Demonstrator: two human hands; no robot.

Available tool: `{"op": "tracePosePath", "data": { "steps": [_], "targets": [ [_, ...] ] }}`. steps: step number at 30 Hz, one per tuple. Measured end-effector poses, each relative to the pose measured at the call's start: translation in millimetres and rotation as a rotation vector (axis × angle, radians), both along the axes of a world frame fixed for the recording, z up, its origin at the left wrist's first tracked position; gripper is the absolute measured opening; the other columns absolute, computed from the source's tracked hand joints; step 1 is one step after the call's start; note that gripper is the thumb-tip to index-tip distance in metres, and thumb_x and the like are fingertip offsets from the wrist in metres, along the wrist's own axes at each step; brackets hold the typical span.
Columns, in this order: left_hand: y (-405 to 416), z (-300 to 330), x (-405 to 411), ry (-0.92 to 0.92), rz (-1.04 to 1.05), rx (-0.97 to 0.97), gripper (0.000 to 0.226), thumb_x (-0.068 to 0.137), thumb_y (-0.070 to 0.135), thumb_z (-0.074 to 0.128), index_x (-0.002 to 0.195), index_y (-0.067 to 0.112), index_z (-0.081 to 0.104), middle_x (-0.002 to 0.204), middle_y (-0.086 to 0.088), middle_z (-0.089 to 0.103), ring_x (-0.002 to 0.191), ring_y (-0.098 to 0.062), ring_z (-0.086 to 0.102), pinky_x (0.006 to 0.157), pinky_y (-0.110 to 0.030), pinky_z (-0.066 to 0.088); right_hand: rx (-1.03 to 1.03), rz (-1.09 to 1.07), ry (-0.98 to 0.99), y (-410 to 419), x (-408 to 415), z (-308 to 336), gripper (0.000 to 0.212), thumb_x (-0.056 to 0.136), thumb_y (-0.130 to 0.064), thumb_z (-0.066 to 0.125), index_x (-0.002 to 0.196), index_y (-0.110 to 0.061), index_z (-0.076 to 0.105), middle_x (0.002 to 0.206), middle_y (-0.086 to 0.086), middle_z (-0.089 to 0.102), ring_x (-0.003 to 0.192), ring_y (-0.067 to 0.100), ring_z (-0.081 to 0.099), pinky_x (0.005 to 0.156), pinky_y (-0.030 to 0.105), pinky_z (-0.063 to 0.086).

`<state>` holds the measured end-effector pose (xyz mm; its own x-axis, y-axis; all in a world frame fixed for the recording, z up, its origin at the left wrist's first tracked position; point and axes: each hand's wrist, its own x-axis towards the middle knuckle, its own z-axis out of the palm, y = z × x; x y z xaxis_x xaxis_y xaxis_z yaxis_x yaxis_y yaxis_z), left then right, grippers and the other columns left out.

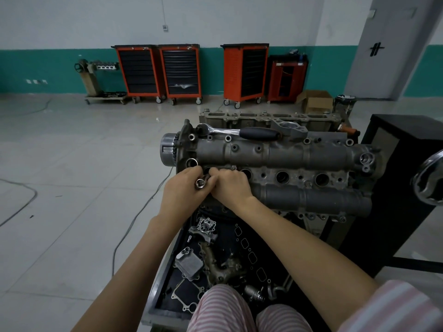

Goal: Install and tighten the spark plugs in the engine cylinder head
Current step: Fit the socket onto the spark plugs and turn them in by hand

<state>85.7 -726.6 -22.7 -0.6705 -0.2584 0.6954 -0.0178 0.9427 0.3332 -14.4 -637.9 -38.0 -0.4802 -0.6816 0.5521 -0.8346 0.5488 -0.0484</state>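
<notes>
Left hand (184, 188) holds socket (199, 183) at first plug well; right hand (230, 185) pinches it too. Risk: tilted entry cross-threads plug in cylinder head (275, 152). Ratchet (239, 131) unsecured on top, may slide off.

We cannot see the plug well beneath our hands; the socket (199, 183) hides its lower end, and at three o'clock the chrome wheel (430, 179) is cropped.
</notes>
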Motion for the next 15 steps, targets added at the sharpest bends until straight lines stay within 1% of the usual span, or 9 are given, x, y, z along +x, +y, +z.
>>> {"op": "tracePosePath", "data": {
  "steps": [2, 5, 8, 11, 15],
  "targets": [
    [1.0, 1.3, 0.3, 0.015, -0.008, -0.009, 0.047, 0.083, 0.027, 0.068, 0.059, 0.017, 0.029, 0.051, 0.010, 0.025, 0.048, -0.018, 0.033, 0.045, -0.024, 0.021, -0.034, 0.001, -0.024, 0.1, 0.8, -1.0, 0.021, 0.090, -0.024, 0.046, 0.089, -0.008, 0.060, 0.084, 0.014, 0.067, 0.076, 0.036, 0.064, 0.054, 0.031, 0.027],
    [2.6, -0.8, 0.3, 0.014, -0.004, 0.001, 0.044, 0.085, 0.020, 0.067, 0.060, 0.015, 0.030, 0.054, 0.007, 0.031, 0.049, -0.019, 0.035, 0.047, -0.029, 0.025, -0.042, -0.008, -0.029, -0.5, 0.1, -1.6, 0.022, 0.090, -0.027, 0.047, 0.089, -0.010, 0.062, 0.083, 0.012, 0.067, 0.075, 0.035, 0.064, 0.054, 0.030, 0.027],
    [-0.1, -3.5, 1.2, 0.020, -0.038, -0.005, 0.040, 0.085, 0.016, 0.066, 0.065, 0.014, 0.032, 0.059, 0.004, 0.036, 0.051, -0.018, 0.035, 0.045, -0.024, 0.022, -0.018, -0.016, -0.016, -2.1, -0.3, -1.7, 0.024, 0.090, -0.029, 0.046, 0.089, -0.008, 0.059, 0.081, 0.013, 0.066, 0.072, 0.035, 0.064, 0.053, 0.030, 0.028],
    [-4.5, -2.5, 2.2, 0.003, -0.076, 0.041, 0.032, 0.084, 0.014, 0.064, 0.073, 0.014, 0.034, 0.067, 0.004, 0.039, 0.055, -0.017, 0.037, 0.047, -0.019, 0.025, 0.011, -0.027, 0.013, -2.4, -0.7, 0.0, 0.026, 0.089, -0.031, 0.045, 0.093, -0.007, 0.051, 0.079, 0.013, 0.067, 0.069, 0.033, 0.064, 0.051, 0.029, 0.028],
    [-4.4, -2.9, 3.4, -0.022, -0.085, 0.017, 0.033, 0.082, 0.013, 0.064, 0.074, 0.016, 0.033, 0.066, 0.010, 0.035, 0.055, -0.014, 0.036, 0.047, -0.018, 0.024, 0.092, -0.006, 0.035, -1.5, -1.3, 4.9, 0.021, 0.089, -0.027, 0.044, 0.098, -0.008, 0.049, 0.084, 0.012, 0.066, 0.074, 0.033, 0.064, 0.050, 0.030, 0.026]
  ]
}}
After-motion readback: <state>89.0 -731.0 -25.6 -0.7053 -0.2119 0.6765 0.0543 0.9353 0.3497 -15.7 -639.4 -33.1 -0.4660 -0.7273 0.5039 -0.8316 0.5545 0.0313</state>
